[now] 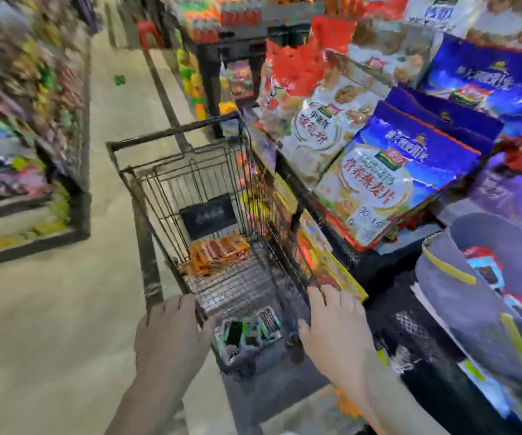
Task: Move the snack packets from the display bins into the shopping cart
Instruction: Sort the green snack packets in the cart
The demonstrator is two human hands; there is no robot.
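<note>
Nothing fancy here, just bare skin. The left hand (172, 334) and right hand (332, 328) are both bare, and so are the wrists right behind them. The left forearm (146, 403) and right forearm (388, 400) are bare too, all the way to the bottom edge. Everything's smeared with blur. The left hand sits in shadow, the right one's lit.

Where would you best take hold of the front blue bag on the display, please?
Probably by the flat top seam of the blue bag, coming from above and in front with the right hand. The bag leans back, so its top edge faces you, while other bags crowd its sides and back.
</note>
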